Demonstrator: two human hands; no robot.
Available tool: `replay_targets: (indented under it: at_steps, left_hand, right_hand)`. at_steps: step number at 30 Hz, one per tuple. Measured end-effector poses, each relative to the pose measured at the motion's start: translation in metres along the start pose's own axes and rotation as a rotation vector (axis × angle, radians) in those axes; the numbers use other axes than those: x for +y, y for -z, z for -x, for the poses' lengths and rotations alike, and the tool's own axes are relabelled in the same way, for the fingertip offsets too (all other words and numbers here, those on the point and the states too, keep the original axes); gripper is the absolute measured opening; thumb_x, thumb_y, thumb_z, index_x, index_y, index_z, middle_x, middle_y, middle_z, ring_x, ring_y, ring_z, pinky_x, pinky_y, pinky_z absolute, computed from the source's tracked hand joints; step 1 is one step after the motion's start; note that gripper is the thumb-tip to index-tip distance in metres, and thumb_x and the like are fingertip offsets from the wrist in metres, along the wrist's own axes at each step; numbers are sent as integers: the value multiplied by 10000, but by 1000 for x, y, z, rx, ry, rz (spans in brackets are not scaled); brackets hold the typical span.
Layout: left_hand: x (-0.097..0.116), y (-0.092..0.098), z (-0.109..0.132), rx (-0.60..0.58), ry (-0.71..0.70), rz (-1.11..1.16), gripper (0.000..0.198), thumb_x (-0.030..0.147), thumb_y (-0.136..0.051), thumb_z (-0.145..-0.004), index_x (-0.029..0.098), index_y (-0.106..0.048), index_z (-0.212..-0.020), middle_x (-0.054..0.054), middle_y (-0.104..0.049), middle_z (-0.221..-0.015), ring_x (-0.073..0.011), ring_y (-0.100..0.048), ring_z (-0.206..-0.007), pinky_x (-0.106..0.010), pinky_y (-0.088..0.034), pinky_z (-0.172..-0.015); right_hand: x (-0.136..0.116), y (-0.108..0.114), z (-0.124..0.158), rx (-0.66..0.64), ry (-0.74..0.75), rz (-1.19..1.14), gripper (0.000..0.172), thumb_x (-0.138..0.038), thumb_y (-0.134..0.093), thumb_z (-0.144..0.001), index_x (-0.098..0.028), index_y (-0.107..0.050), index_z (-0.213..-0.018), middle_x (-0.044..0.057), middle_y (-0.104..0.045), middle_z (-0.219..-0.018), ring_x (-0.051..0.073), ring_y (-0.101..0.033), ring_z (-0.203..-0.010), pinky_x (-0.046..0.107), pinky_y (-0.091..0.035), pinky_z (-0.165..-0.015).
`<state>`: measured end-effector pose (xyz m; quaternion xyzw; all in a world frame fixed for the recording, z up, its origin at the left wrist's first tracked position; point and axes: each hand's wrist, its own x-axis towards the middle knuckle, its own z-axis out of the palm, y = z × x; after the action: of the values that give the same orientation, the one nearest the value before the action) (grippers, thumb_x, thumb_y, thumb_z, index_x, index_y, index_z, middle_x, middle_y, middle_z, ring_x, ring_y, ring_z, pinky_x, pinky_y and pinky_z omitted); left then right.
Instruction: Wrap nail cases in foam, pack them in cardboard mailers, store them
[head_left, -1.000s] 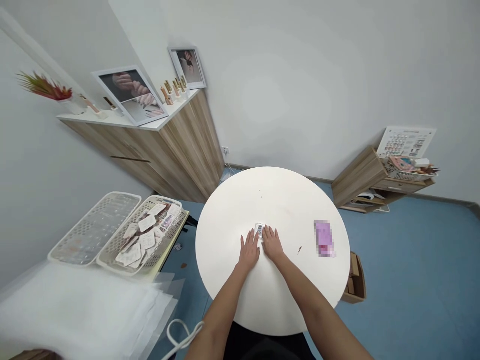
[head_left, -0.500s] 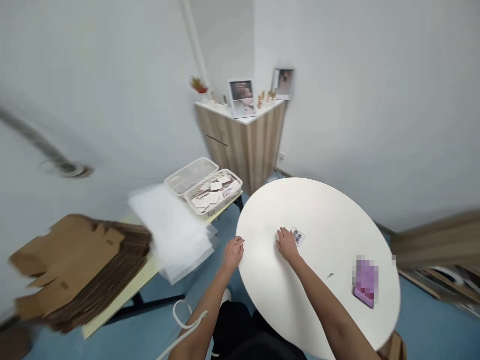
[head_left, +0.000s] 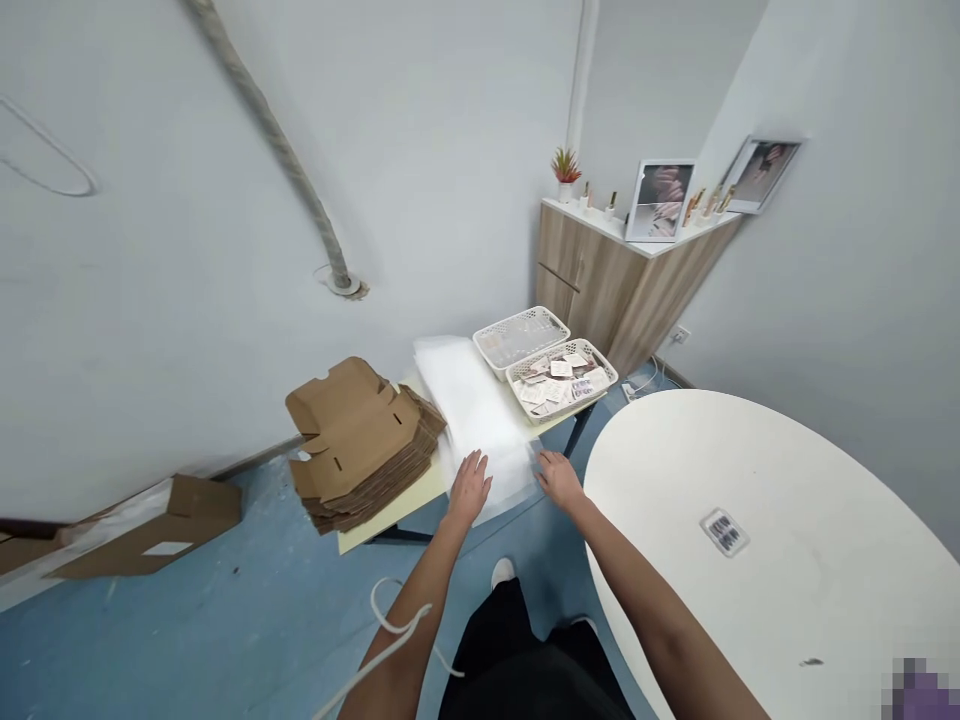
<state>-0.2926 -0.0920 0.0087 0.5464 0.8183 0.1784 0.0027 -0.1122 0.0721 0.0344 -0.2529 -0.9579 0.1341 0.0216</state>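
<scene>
A stack of thin, translucent white sheets (head_left: 480, 410) lies on a narrow pale-yellow table (head_left: 390, 515) and hangs over its front edge. My left hand (head_left: 469, 490) is over the near end of the stack, fingers stretched out; whether it touches the sheets I cannot tell. At the right corner of the sheets is my right hand (head_left: 559, 480), its fingers extended and its tips close to the loose edge. Left of the stack sits a pile of flattened brown cardboard boxes (head_left: 367, 440). Behind, a white basket (head_left: 611, 375) holds many small cards.
A second white basket (head_left: 487, 352) stands behind the first. To my right is a round white table (head_left: 660, 450) with a small clear pack (head_left: 725, 531) of dark pieces. A wooden cabinet (head_left: 600, 275) fills the corner. A long cardboard box (head_left: 150, 535) lies on the floor at left.
My view has turned left. Both hands have left the round white table and are now at the near end of the white sheets. The small pack stays on the round table.
</scene>
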Motion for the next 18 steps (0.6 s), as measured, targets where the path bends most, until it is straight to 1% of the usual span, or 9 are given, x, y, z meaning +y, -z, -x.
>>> replay_targets:
  at_steps: [2,4,7,9,11,14,16,18]
  left_hand:
    - [-22,1,-9,-48,-20,-24,432,240,-420,-924,151,-463,-1345,-138,-485,-1428,-260,-397,-1370,-447,-350,-1130]
    - [-39,2,-17,-117,-51,-61,497,244,-413,-922,137,-392,-1407,-144,-440,-1473,-259,-349,-1403,-453,-327,-1144]
    - [-58,0,-24,-217,-93,-115,620,317,-459,-907,132,-287,-1474,-159,-356,-1528,-283,-286,-1434,-489,-287,-1156]
    - [-67,-2,-24,-269,-95,-133,693,375,-519,-884,127,-277,-1483,-173,-319,-1543,-304,-284,-1432,-488,-274,-1161]
    - [-73,-5,-21,-306,-90,-130,699,383,-543,-877,136,-295,-1482,-171,-310,-1548,-309,-309,-1421,-474,-278,-1161]
    - [-77,-7,-19,-318,-77,-98,605,315,-506,-903,164,-346,-1467,-143,-330,-1544,-292,-343,-1407,-456,-294,-1157]
    - [-78,-6,-21,-302,-56,-66,513,244,-481,-912,168,-436,-1417,-132,-387,-1516,-277,-393,-1379,-439,-321,-1146]
    - [-79,-2,-25,-263,-38,-16,402,195,-452,-921,163,-557,-1308,-131,-481,-1451,-258,-482,-1314,-417,-381,-1110]
  right_hand:
    - [-19,-8,-22,-24,38,-22,371,-220,-519,-906,-141,-572,-1265,145,-574,-1341,262,-540,-1204,395,-388,-1048]
    - [-34,-15,-42,-45,77,-47,401,-222,-511,-910,-150,-548,-1303,146,-562,-1360,258,-522,-1238,407,-381,-1058]
    - [-47,-25,-65,-85,128,-61,492,-220,-522,-897,-157,-479,-1382,144,-495,-1433,266,-466,-1304,440,-344,-1092]
    - [-50,-31,-76,-120,159,-46,555,-207,-545,-876,-163,-438,-1418,138,-433,-1483,278,-410,-1351,465,-307,-1118]
    - [-51,-36,-84,-154,192,-25,578,-183,-556,-861,-173,-433,-1426,131,-402,-1505,286,-368,-1380,482,-273,-1138]
    - [-52,-41,-92,-185,233,-7,506,-149,-516,-878,-176,-496,-1383,125,-435,-1484,278,-380,-1374,478,-256,-1149]
    - [-52,-42,-96,-186,240,-6,440,-132,-463,-903,-179,-551,-1331,123,-480,-1451,267,-416,-1349,478,-268,-1142]
    - [-53,-42,-100,-178,230,-18,406,-125,-431,-917,-185,-588,-1287,119,-524,-1412,257,-448,-1323,484,-281,-1132]
